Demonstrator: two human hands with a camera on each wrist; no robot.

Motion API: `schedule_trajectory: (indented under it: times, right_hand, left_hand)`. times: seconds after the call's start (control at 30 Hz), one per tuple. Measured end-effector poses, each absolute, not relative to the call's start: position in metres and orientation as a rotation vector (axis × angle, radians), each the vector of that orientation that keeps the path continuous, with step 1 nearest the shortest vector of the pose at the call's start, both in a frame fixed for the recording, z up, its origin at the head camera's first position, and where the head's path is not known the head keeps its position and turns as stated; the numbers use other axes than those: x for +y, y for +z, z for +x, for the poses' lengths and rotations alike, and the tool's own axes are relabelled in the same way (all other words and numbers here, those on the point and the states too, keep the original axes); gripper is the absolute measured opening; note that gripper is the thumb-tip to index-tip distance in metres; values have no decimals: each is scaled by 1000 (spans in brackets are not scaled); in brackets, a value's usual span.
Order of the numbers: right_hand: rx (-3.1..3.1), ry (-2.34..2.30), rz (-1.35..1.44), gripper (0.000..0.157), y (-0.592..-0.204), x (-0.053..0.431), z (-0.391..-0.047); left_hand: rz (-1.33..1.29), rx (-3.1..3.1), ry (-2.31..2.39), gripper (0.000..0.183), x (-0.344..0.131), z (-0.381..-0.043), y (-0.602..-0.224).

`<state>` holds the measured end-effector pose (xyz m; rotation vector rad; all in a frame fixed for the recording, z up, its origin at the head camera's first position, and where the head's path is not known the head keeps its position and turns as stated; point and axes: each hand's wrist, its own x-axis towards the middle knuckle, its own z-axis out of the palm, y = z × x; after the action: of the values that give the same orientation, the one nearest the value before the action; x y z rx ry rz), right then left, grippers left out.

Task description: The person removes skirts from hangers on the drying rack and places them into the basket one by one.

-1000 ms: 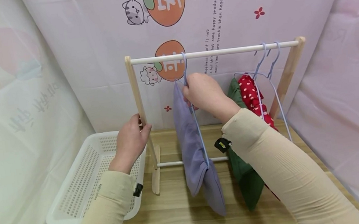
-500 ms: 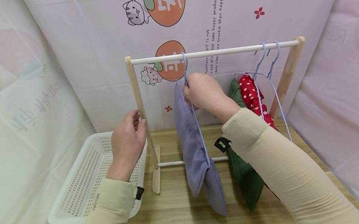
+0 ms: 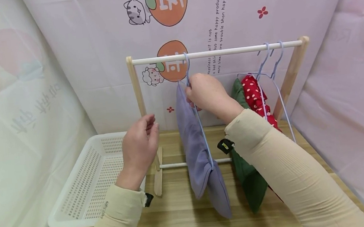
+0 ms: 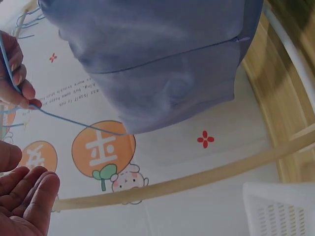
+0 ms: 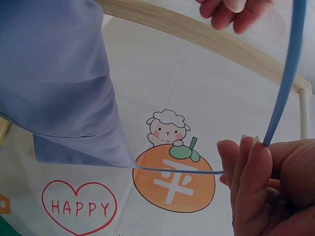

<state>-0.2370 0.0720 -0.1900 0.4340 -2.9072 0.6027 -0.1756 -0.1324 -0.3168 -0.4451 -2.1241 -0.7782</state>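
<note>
A lavender cushion cover [image 3: 195, 145], with a seam and a small zip pull seen in the left wrist view, drapes over a blue wire clothes hanger [image 3: 204, 137]. The hanger's hook sits over the white rail [image 3: 229, 51] of a small wooden clothes rack [image 3: 135, 85]. My right hand [image 3: 207, 90] pinches the hanger just below its hook. My left hand [image 3: 140, 144] is in front of the rack's left post, fingers loosely bent and holding nothing. In the left wrist view that hand's fingers [image 4: 37, 196] are apart from the cover.
Green [image 3: 250, 180] and red polka-dot [image 3: 254, 92] cloth items hang at the rail's right end, beside another blue hanger [image 3: 283, 98]. A white perforated basket [image 3: 75, 185] stands left of the rack on the wooden table [image 3: 178, 226]. Printed cloth walls surround it.
My left hand has come away from the rack's left post, then shifted right in front of it. My right hand stays on the hanger, and the lavender cover hangs almost unchanged.
</note>
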Motion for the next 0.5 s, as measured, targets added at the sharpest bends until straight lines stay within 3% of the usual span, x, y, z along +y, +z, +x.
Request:
schedule_trajectory:
  times: [0.5]
  right_hand:
    - [-2900,600,441,23,-191,72,-236]
  left_hand:
    - [-439,-2192,-892,26,-110,-182,-339]
